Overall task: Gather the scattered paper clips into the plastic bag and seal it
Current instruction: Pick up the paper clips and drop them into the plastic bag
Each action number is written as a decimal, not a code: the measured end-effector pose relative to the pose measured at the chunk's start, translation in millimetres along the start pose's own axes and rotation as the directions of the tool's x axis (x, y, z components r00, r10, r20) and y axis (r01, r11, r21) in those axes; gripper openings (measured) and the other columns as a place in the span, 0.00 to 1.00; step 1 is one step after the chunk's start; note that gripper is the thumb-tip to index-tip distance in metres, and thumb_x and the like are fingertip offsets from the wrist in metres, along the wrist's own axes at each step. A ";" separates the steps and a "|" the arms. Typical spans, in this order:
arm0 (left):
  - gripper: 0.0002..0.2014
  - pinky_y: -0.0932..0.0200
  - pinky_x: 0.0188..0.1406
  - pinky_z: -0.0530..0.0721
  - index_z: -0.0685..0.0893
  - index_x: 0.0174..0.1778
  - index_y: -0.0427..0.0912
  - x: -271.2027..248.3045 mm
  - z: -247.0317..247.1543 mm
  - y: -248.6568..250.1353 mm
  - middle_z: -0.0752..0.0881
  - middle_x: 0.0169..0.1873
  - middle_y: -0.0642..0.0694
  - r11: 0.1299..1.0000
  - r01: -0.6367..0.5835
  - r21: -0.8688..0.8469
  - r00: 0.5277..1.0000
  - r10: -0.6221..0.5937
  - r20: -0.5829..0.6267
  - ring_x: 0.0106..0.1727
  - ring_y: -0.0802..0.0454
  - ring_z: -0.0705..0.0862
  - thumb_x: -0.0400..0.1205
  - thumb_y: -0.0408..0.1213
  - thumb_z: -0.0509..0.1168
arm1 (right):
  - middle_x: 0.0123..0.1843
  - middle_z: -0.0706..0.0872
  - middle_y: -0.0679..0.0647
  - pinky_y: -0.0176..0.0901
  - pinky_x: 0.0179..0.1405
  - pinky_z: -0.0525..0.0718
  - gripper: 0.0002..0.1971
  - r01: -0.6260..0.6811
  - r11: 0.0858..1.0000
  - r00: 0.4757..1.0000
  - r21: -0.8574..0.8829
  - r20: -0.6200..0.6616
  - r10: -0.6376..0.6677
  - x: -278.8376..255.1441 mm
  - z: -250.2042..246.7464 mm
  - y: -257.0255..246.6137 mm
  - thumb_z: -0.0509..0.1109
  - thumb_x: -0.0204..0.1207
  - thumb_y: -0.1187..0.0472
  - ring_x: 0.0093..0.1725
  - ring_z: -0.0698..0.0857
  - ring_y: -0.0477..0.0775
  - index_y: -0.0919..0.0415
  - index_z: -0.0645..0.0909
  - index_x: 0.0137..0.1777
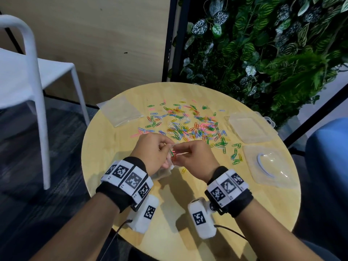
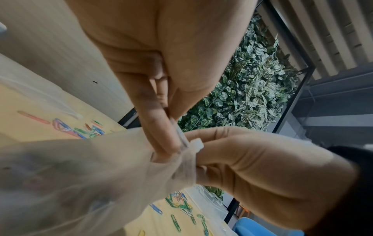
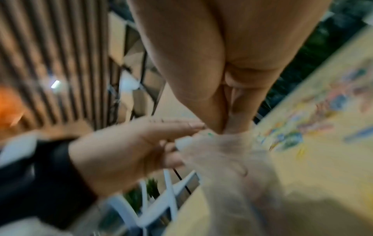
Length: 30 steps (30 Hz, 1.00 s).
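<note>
At the lower centre of the head view, the left hand and right hand each pinch the mouth of the plastic bag, held just above the round table. The film looks thin, limp and slippery, best gripped at its stiffer rim strip. The paper clips, light and prone to tangling, mostly lie scattered across mid-frame, beyond the hands.

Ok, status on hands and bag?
Left hand and right hand both pinch plastic bag mouth. Most paper clips on table. Nothing blocking.
</note>
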<state>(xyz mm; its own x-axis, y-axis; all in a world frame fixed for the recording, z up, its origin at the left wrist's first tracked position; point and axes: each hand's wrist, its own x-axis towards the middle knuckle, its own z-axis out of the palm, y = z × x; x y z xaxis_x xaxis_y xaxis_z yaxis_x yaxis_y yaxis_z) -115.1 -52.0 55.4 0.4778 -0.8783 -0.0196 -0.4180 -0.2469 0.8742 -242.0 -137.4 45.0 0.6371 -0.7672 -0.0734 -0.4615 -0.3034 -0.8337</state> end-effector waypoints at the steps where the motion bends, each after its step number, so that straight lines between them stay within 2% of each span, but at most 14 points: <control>1: 0.07 0.74 0.18 0.79 0.89 0.52 0.40 -0.2 0.1 0.4 0.92 0.37 0.37 1.000 0.000 -0.011 1.000 0.000 0.006 0.15 0.62 0.83 0.85 0.32 0.65 | 0.43 0.91 0.51 0.33 0.39 0.87 0.09 0.036 0.997 0.998 -0.075 -0.048 -0.040 -1.2 0.7 0.4 0.76 0.68 0.69 0.35 0.88 0.40 0.64 0.91 0.49; 3: 0.07 0.74 0.19 0.79 0.89 0.51 0.41 0.0 0.8 0.3 0.92 0.36 0.38 1.000 -0.003 -0.016 1.000 0.004 0.012 0.15 0.62 0.83 0.85 0.32 0.64 | 0.40 0.92 0.48 0.30 0.40 0.85 0.05 0.128 0.978 0.987 -0.168 -0.080 -0.143 -4.9 -1.5 -2.4 0.77 0.69 0.66 0.35 0.89 0.39 0.60 0.92 0.43; 5: 0.07 0.73 0.20 0.80 0.89 0.50 0.41 0.2 -0.7 -0.3 0.92 0.34 0.40 1.000 -0.008 -0.001 1.000 0.008 -0.004 0.17 0.59 0.84 0.85 0.32 0.65 | 0.41 0.93 0.49 0.29 0.42 0.86 0.06 0.225 0.966 0.970 -0.131 -0.065 -0.234 -7.5 -9.8 -4.7 0.74 0.72 0.68 0.38 0.90 0.39 0.59 0.92 0.44; 7: 0.07 0.73 0.21 0.80 0.89 0.50 0.40 1.3 -5.1 -1.4 0.91 0.32 0.42 1.000 -0.008 0.004 1.000 0.008 -0.020 0.18 0.55 0.85 0.85 0.32 0.65 | 0.45 0.92 0.52 0.33 0.43 0.89 0.13 0.264 0.961 0.955 -0.084 -0.115 -0.272 -11.5 -25.4 -3.7 0.67 0.76 0.74 0.43 0.90 0.42 0.61 0.91 0.48; 9: 0.08 0.73 0.22 0.81 0.90 0.51 0.39 2.7 -12.3 -3.5 0.91 0.33 0.40 1.000 0.002 0.000 0.999 -0.002 -0.033 0.19 0.53 0.85 0.85 0.31 0.65 | 0.50 0.92 0.53 0.42 0.50 0.90 0.18 0.289 0.922 0.934 -0.257 -0.135 -0.331 -15.1 -40.3 7.7 0.63 0.75 0.77 0.49 0.90 0.47 0.59 0.90 0.52; 10: 0.08 0.72 0.22 0.82 0.90 0.51 0.39 3.0 -16.6 -4.8 0.91 0.33 0.39 1.000 0.009 -0.001 0.999 -0.009 -0.041 0.20 0.51 0.86 0.84 0.31 0.65 | 0.56 0.91 0.52 0.46 0.59 0.87 0.19 0.293 0.865 0.936 -0.408 -0.061 -0.346 -17.9 -43.2 14.9 0.63 0.77 0.75 0.56 0.89 0.48 0.56 0.89 0.57; 12: 0.07 0.68 0.26 0.86 0.90 0.51 0.40 4.3 -23.7 -7.9 0.91 0.33 0.39 1.000 0.015 -0.004 0.998 -0.015 -0.058 0.24 0.45 0.89 0.84 0.32 0.66 | 0.75 0.78 0.50 0.44 0.78 0.70 0.20 0.342 0.726 0.940 -0.597 0.209 -0.270 -24.8 -35.5 33.6 0.60 0.82 0.66 0.74 0.77 0.50 0.52 0.78 0.73; 14: 0.07 0.57 0.33 0.91 0.91 0.50 0.40 5.6 -28.9 -11.1 0.90 0.31 0.41 0.999 0.030 -0.021 0.997 -0.032 -0.068 0.27 0.40 0.90 0.84 0.32 0.67 | 0.85 0.61 0.52 0.47 0.84 0.57 0.24 0.445 0.633 0.880 -0.634 0.439 -0.180 -28.3 -16.6 55.0 0.52 0.86 0.56 0.83 0.61 0.56 0.53 0.64 0.82; 16: 0.07 0.46 0.35 0.92 0.91 0.49 0.40 5.2 -31.7 -11.7 0.88 0.29 0.42 0.998 0.054 -0.040 0.996 -0.057 -0.068 0.28 0.37 0.90 0.83 0.32 0.67 | 0.87 0.49 0.51 0.57 0.83 0.57 0.29 0.499 0.493 0.838 -0.713 0.541 -0.066 -30.8 -5.6 72.2 0.42 0.84 0.48 0.85 0.53 0.59 0.50 0.52 0.85; 18: 0.06 0.44 0.35 0.92 0.91 0.48 0.41 4.2 -33.4 -10.9 0.88 0.30 0.43 0.998 0.056 -0.032 0.996 -0.058 -0.065 0.28 0.37 0.90 0.83 0.32 0.67 | 0.87 0.40 0.45 0.57 0.83 0.52 0.28 0.481 0.409 0.845 -0.775 0.535 0.020 -31.5 -10.5 84.5 0.40 0.86 0.46 0.86 0.46 0.56 0.48 0.42 0.86; 21: 0.06 0.45 0.34 0.92 0.91 0.49 0.40 3.8 -34.6 -11.3 0.89 0.32 0.42 0.998 0.050 -0.029 0.997 -0.052 -0.063 0.28 0.38 0.90 0.83 0.32 0.68 | 0.85 0.33 0.39 0.60 0.84 0.45 0.29 0.395 0.378 0.889 -0.837 0.452 0.072 -34.5 -30.3 95.0 0.38 0.86 0.45 0.85 0.38 0.53 0.45 0.34 0.84; 26: 0.06 0.52 0.29 0.91 0.90 0.51 0.39 3.6 -34.5 -10.7 0.88 0.30 0.44 0.998 0.057 -0.031 0.997 -0.059 -0.051 0.25 0.42 0.89 0.83 0.32 0.68 | 0.85 0.32 0.43 0.64 0.82 0.41 0.39 0.216 0.344 0.946 -0.914 0.284 0.159 -19.1 -57.2 110.3 0.21 0.71 0.33 0.85 0.36 0.57 0.43 0.33 0.84; 28: 0.06 0.54 0.29 0.91 0.89 0.51 0.39 3.3 -35.0 -11.5 0.88 0.30 0.43 0.998 0.053 -0.024 0.998 -0.054 -0.042 0.26 0.42 0.90 0.83 0.33 0.67 | 0.85 0.33 0.44 0.65 0.82 0.43 0.37 0.146 0.340 0.956 -0.929 0.221 0.195 -7.5 -63.6 111.3 0.24 0.74 0.34 0.85 0.37 0.59 0.43 0.34 0.84; 30: 0.06 0.54 0.29 0.91 0.89 0.50 0.40 4.0 -35.6 -13.9 0.89 0.30 0.42 0.998 0.054 -0.023 0.998 -0.054 -0.036 0.26 0.43 0.90 0.84 0.33 0.67 | 0.86 0.34 0.47 0.65 0.82 0.45 0.30 0.058 0.355 0.961 -0.933 0.149 0.235 6.8 -71.6 117.3 0.32 0.83 0.41 0.85 0.38 0.63 0.44 0.36 0.84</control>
<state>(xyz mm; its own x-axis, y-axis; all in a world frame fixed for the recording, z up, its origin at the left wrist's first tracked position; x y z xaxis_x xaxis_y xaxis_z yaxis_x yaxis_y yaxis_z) -79.9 -37.5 60.5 0.5269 -0.8484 -0.0498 -0.3738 -0.2840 0.8830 -336.0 -218.7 -14.0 0.5956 -0.7242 -0.3475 -0.7029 -0.6793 0.2109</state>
